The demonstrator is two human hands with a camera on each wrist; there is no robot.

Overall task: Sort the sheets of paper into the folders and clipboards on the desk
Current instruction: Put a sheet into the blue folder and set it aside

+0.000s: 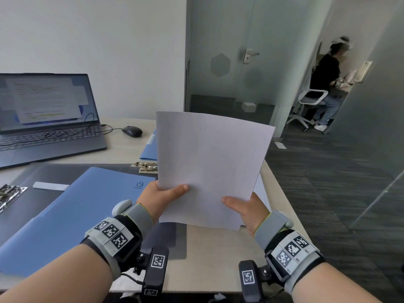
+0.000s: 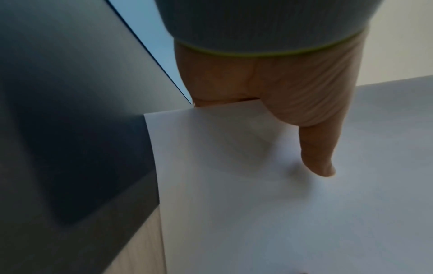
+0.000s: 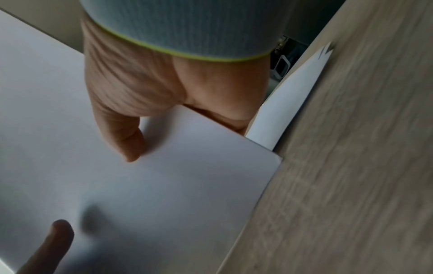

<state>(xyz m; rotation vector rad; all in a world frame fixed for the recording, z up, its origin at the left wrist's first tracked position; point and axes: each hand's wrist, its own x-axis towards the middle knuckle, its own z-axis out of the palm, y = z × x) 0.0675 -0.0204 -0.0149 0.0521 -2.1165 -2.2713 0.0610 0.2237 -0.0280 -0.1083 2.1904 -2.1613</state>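
Note:
Both hands hold up a white sheet of paper (image 1: 209,167) above the desk, tilted toward me. My left hand (image 1: 159,197) pinches its lower left edge, thumb on top (image 2: 316,148). My right hand (image 1: 244,211) pinches the lower right edge, thumb (image 3: 126,137) on the sheet (image 3: 117,185). A large blue folder (image 1: 72,211) lies closed on the dark desk mat at the left. A second blue folder (image 1: 149,147) sits farther back, partly behind the sheet. Metal clipboard clips (image 1: 146,167) show beside the sheet's left edge. More white paper (image 3: 288,103) lies on the desk under my right hand.
An open laptop (image 1: 43,119) with a cable stands at the back left, a black mouse (image 1: 132,131) beside it. Another metal clip (image 1: 8,195) lies at the far left. The desk's right edge (image 1: 290,204) drops to dark carpet. A person sits on a chair far right.

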